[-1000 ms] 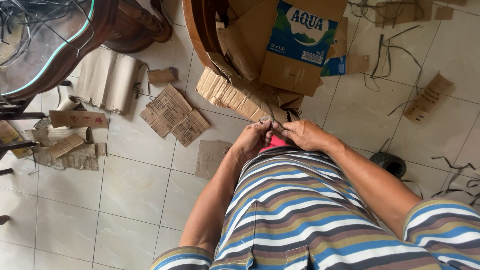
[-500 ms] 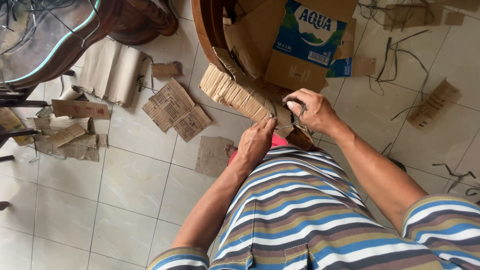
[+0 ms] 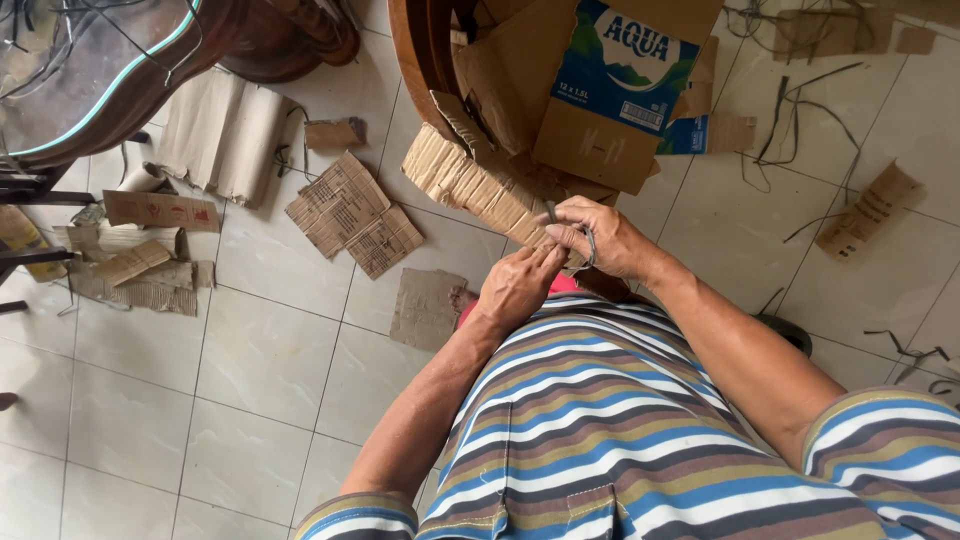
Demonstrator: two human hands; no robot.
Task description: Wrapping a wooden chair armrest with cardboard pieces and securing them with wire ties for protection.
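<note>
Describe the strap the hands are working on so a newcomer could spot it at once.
Start at the big blue-and-brown carton at top centre, then drop to the cardboard bundle below it. Against its lower edge, the right hand and left hand pinch a thin dark strap, looped over the right fingers, unlike the loose strips on the floor.

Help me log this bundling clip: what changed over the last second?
The right hand lifted the dark strap toward the cardboard bundle, then drew back beside the left hand. Both keep pinching the strap. Bundle and floor scraps stayed put.
</note>
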